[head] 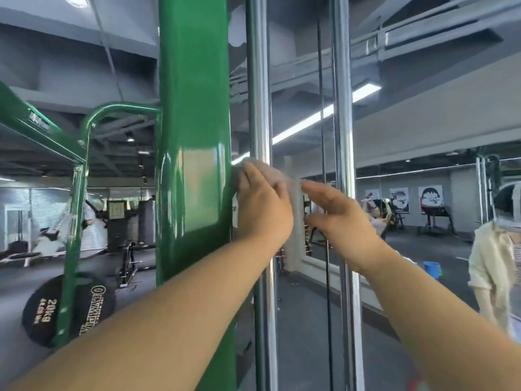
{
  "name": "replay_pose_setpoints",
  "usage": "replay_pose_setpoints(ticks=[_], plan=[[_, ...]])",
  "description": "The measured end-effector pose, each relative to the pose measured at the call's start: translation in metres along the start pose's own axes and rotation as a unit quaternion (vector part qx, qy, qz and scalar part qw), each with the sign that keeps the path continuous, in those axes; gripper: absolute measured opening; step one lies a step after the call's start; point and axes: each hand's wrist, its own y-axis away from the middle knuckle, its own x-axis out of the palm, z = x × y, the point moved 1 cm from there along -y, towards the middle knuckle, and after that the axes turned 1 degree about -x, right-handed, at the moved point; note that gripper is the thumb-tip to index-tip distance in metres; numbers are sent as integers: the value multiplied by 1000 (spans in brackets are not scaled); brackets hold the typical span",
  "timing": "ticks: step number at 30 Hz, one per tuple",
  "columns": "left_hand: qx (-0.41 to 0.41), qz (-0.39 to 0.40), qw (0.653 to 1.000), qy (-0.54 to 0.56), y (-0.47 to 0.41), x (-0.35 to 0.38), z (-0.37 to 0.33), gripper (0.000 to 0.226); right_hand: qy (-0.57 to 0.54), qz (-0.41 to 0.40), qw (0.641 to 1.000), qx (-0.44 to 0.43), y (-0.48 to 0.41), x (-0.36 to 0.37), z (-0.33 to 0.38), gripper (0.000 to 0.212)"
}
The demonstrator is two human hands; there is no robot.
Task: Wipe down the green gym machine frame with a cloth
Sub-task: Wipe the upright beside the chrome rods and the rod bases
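A thick glossy green upright [194, 136] of the gym machine frame fills the centre left. My left hand [263, 210] presses a pale grey cloth [293, 193] against the upright's right edge, fingers laid flat over the cloth. A loose part of the cloth hangs down between my hands. My right hand [335, 215] reaches in from the right, fingers stretched toward the hanging cloth and touching its edge. Whether it pinches the cloth is unclear.
Two chrome guide rods [260, 108] [342, 108] and a black cable [322, 136] run vertically just right of the upright. A 20 kg weight plate [45, 309] hangs low left on a thinner green post [72, 249]. A person in a pale shirt [493, 266] stands far right; a blue bucket [432, 268] is on the floor.
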Motion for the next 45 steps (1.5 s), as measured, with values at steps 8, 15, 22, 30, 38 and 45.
replay_pose_setpoints(ticks=[8,15,22,30,38,45], plan=[[-69,-152,981,100,10,39,31,66,210,-170,961,60,-5,-31,-80,83],[-91,-137,984,64,37,51,56,64,234,-176,956,-1,12,-8,-127,76],[-39,-214,974,54,52,72,77,70,80,-159,983,-49,27,23,-136,64],[-45,-146,988,24,83,70,99,81,21,-124,984,-127,91,62,-153,43],[-199,-122,955,181,132,86,140,48,-283,42,905,314,124,88,-200,30],[-141,-119,974,128,114,84,132,49,-293,154,846,417,152,105,-206,30]])
